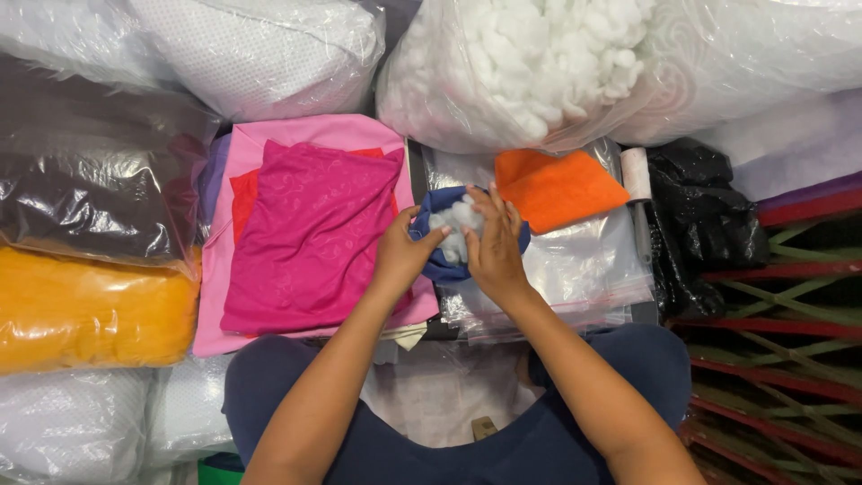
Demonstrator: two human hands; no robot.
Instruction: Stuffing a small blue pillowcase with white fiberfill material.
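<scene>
1. The blue fabric pouch (442,262) is a small dark-blue cloth piece, open at the top, with white stuffing (456,220) showing as fluffy clumps inside it. It is held up between both hands, above the middle of the stacked goods in front of the person.
2. The left hand (401,251) grips the pouch's left edge, thumb and fingers closed on the cloth.
3. The right hand (494,247) lies over the pouch's right side, fingers bent and pressing on the stuffing; it holds pouch and stuffing together.
4. Just left of the pouch lies a magenta patterned cloth (310,238) on top of a pink cloth (269,139), with a red piece between them.
5. Just right lies an orange cloth (557,189) on a pile of clear plastic bags (584,269).
6. Behind, a large clear bag (431,99) holds white fibre filling.
7. At the left edge, a clear bag holds orange material (90,310); another above it holds dark material (85,193).
8. A black plastic bag (700,216) sits at the right, beside a white roll (636,173).
</scene>
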